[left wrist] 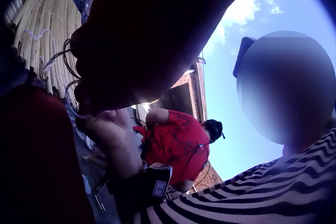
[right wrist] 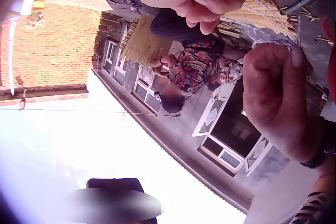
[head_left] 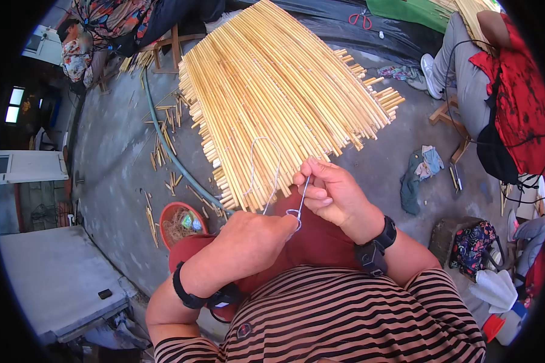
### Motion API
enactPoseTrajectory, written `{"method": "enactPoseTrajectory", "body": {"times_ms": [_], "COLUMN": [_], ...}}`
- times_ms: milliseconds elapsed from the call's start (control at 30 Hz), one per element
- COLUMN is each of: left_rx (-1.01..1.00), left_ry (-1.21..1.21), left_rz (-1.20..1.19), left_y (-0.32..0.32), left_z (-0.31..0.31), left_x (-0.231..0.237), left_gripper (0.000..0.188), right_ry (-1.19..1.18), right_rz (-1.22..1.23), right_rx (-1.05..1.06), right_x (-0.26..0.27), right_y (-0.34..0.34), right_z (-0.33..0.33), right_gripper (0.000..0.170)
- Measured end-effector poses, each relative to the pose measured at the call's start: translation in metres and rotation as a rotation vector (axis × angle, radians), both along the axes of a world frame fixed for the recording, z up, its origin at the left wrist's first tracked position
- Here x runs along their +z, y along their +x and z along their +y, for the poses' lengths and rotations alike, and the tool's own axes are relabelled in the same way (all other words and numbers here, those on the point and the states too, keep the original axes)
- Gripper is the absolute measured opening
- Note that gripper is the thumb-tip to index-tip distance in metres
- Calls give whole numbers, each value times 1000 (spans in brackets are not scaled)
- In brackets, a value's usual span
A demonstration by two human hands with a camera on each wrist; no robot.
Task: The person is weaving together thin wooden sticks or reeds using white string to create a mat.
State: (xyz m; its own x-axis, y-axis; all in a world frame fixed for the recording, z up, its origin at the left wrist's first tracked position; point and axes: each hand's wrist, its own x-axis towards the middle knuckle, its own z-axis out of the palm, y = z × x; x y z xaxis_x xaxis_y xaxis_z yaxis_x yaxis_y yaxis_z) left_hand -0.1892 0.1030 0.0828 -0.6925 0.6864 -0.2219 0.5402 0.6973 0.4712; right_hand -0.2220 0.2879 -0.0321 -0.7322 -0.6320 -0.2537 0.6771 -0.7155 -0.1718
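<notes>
A pale string [head_left: 303, 195] runs taut between the two hands over the person's lap. The left hand [head_left: 248, 241] pinches it between thumb and curled fingers, with a small loop standing at the fingertips. Higher and to the right, the right hand [head_left: 332, 193] pinches the string's upper end with thumb and forefinger, its other fingers curled. From the left hand the string also rises in a wide loop over a mat of straw-coloured reed stalks [head_left: 272, 78], whose near edge lies just beyond the hands. In the right wrist view the left hand [right wrist: 275, 92] shows its thumb pressed on the string.
A red basin [head_left: 171, 236] holding tangled fibre stands left of the knees. Cut stalk pieces and a hose [head_left: 163, 136] lie on the concrete floor. Red-handled scissors [head_left: 361, 19] lie on dark sheeting beyond the mat. A person in red [head_left: 524, 103] is at the right, near cloths [head_left: 412, 181].
</notes>
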Motion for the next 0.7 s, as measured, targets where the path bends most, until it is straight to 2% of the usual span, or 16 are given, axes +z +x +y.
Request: {"method": "enactPoseTrajectory", "body": {"times_ms": [67, 167, 300, 400, 433, 467, 500, 533, 600, 633, 667, 700], "left_rx": [1, 76, 135, 125, 133, 224, 258, 285, 138, 173, 268, 394], "left_ry": [16, 95, 117, 15, 60, 116, 165, 241, 436, 503, 454, 511], "left_rz": [24, 40, 21, -218, -213, -362, -393, -307, 262, 309, 533, 562], "left_y": [9, 15, 13, -12, -28, -47, -67, -83, -127, -139, -140, -131], "left_z": [-7, -22, -27, -31, -37, -42, -38, -32, -33, -34, -39, -45], "left_x": [6, 15, 22, 36, 31, 31, 41, 52, 56, 69, 74, 69], "left_gripper": [10, 12, 12, 10, 5, 4, 5, 6, 7, 21, 32, 38], "right_ry": [-28, 153, 209, 234, 239, 245, 250, 276, 286, 288, 309, 327], "right_rz": [-15, -74, -127, -88, -85, -80, -73, -44, 98, 170, 216, 218], "right_rx": [-51, -207, -251, -333, -368, -400, -430, -448, -473, -489, -494, -522], "right_x": [-2, 2, -7, -10, -10, -9, -6, 2, 13, 18, 23, 28], "right_y": [8, 18, 35, 46, 48, 48, 47, 47, 45, 44, 43, 42], "right_z": [11, 28, 58, 76, 82, 87, 88, 84, 77, 75, 75, 74], "right_gripper": [23, 21, 21, 22, 21, 21, 21, 17, 16, 16, 14, 14]}}
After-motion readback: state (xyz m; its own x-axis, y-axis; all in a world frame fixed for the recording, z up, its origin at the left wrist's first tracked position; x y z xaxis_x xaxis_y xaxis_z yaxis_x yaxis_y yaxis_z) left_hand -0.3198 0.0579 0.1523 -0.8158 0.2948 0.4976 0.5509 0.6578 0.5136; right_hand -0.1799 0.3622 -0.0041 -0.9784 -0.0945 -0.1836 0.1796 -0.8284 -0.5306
